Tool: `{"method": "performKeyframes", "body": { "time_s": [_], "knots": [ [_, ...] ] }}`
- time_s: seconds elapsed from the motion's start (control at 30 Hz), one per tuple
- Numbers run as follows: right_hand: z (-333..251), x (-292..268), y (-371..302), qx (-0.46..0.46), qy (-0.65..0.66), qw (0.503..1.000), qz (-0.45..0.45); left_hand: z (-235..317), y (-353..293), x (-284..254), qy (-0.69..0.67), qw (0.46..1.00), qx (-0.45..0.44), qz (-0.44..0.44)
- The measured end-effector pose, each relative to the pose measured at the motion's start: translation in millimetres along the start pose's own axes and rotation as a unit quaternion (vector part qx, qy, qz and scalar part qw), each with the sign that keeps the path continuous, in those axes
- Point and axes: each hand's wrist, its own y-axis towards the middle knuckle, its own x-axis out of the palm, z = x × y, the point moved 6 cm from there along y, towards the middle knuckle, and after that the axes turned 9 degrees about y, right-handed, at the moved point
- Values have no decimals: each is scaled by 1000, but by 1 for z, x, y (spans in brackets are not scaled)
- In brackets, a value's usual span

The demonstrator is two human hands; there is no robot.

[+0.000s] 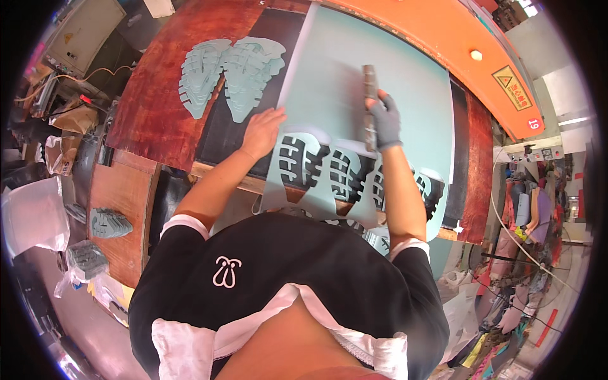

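Right hand (pixel 384 120), in a grey glove that leaves the fingertips bare, is closed around a long, narrow, brown-grey bar-shaped tool (pixel 368 117), which stands out over a large, smooth, pale blue-green sheet (pixel 405 69). That tool runs lengthwise between the far and near edges of the worktop (pixel 152 95), well in from the sheet's left edge; whether it touches the sheet, I cannot tell. Bare and holding nothing, the left hand (pixel 263 132) has its fingers stretched out, the tips at the sheet's left edge; contact there cannot be told either. Along the near edge of the worktop, the sheet has a row of toothed openings (pixel 342 174) showing black beneath, and its pale strips hang past that edge. Toward the far left corner of the worktop, whose surface is red-brown and black, two side-by-side stacks of pale blue-green, notched, tapering pieces lie apart from the sheet, a left stack (pixel 201 76) and a right stack (pixel 250 73). An orange machine beam (pixel 456 44) spans the far edge. Left of the worktop, a brown wooden side table (pixel 123 183) carries a smaller grey-green pile (pixel 111 223) of notched pieces.
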Motion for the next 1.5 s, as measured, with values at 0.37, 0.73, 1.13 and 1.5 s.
{"method": "performKeyframes", "body": {
  "time_s": [0.37,0.73,1.13,1.5],
  "knots": [
    [4,144,26,35,-458,886,60,-3,2,-6,-54,998,-22,12],
    [46,78,5,-92,-179,978,-51,-51,127,27,-287,951,-113,-27],
    [16,106,-22,-328,-344,878,-56,-73,210,81,-336,922,-158,-111],
    [9,108,-22,-310,-359,878,-67,-77,212,76,-341,920,-145,-126]
  ]
}}
